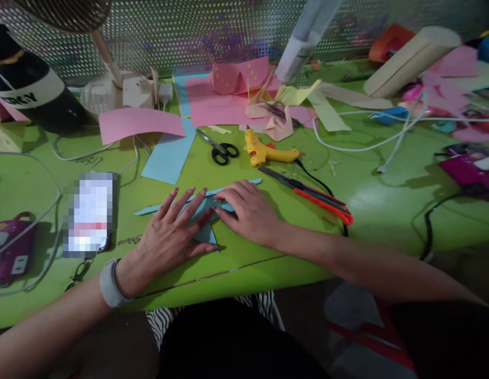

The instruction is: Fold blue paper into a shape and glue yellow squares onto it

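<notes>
Blue paper (207, 235) with a long narrow folded strip along its far side lies on the green table beneath my hands. My left hand (175, 226) rests on it with the fingers spread, the thumb near the paper's lower corner. On the paper's right part, my right hand (248, 210) has its thumb and fingers curled together at the strip. It pinches the blue paper there, though the fingers partly hide the spot. Both ends of the strip stick out past my hands.
Beyond my hands lie black scissors (224, 152), a yellow glue gun (270, 151) and a red cutter knife (323, 200). A phone (92, 210) lies left, pink paper (141, 124) and blue sheets farther back. White cables (358, 149) cross the right side.
</notes>
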Demonstrator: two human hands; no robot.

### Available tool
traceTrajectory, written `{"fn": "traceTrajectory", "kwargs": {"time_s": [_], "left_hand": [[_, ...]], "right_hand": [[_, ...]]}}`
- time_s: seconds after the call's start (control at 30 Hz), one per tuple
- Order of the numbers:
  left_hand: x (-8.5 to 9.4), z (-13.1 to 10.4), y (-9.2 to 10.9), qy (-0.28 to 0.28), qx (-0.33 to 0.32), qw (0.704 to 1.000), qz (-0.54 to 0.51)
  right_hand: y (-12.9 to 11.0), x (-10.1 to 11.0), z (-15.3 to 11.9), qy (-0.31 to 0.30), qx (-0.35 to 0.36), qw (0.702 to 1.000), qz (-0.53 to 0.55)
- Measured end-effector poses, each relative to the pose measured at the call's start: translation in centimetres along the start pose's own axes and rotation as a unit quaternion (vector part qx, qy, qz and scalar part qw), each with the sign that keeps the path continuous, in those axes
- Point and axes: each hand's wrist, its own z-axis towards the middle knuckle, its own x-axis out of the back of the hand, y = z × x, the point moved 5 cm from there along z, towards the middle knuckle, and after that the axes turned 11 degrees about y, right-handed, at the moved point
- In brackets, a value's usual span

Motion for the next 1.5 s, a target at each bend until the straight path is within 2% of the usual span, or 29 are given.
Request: {"fn": "traceTrajectory", "kwargs": {"time_s": [0.2, 0.37, 0.5, 0.63, 0.67, 0.73, 0.83, 0.9, 1.0, 1.13, 1.33, 1.5], "left_hand": [[-0.1, 0.0, -0.3, -0.008, 0.005, 1.000, -0.003], [-0.2, -0.1, -0.3, -0.005, 0.004, 1.000, -0.001], [-0.1, -0.1, -0.2, -0.005, -0.002, 1.000, 0.002], [-0.2, -0.1, -0.3, -0.006, -0.007, 1.000, 0.005], [-0.3, -0.1, -0.3, -0.007, -0.009, 1.000, 0.006], [-0.3, -0.1, -0.3, -0.007, -0.012, 1.000, 0.008], [-0.4, -0.1, -0.4, -0.005, -0.014, 1.000, 0.012], [-0.3, -0.1, -0.4, -0.006, -0.017, 1.000, 0.014], [-0.2, -0.1, -0.4, -0.004, -0.019, 1.000, 0.017], [0.0, 0.0, -0.4, 0.007, -0.024, 0.999, 0.020], [-0.1, 0.1, -0.4, -0.007, -0.023, 0.999, 0.025], [0.0, 0.1, -0.3, 0.004, -0.029, 0.999, 0.026]], "right_hand": [[0.4, 0.0, -0.4, -0.014, -0.034, 0.999, -0.018], [1.7, 0.5, -1.4, -0.022, -0.072, 0.997, -0.013], [2.9, 1.2, -2.0, -0.023, -0.111, 0.993, 0.015], [3.5, 2.5, -1.0, -0.023, -0.166, 0.982, 0.088], [3.5, 2.6, -0.5, -0.044, -0.191, 0.973, 0.121], [3.5, 1.9, 0.5, -0.128, -0.252, 0.941, 0.184], [2.9, 0.0, 1.4, -0.311, -0.307, 0.864, 0.249], [2.7, -1.0, 1.8, -0.378, -0.321, 0.829, 0.258], [2.7, -1.8, 2.3, -0.408, -0.320, 0.814, 0.260], [3.0, -1.8, 2.6, -0.417, -0.300, 0.817, 0.260], [4.7, -0.5, 1.9, -0.431, -0.322, 0.810, 0.233], [6.6, 1.2, 1.4, -0.439, -0.332, 0.812, 0.194]]}}
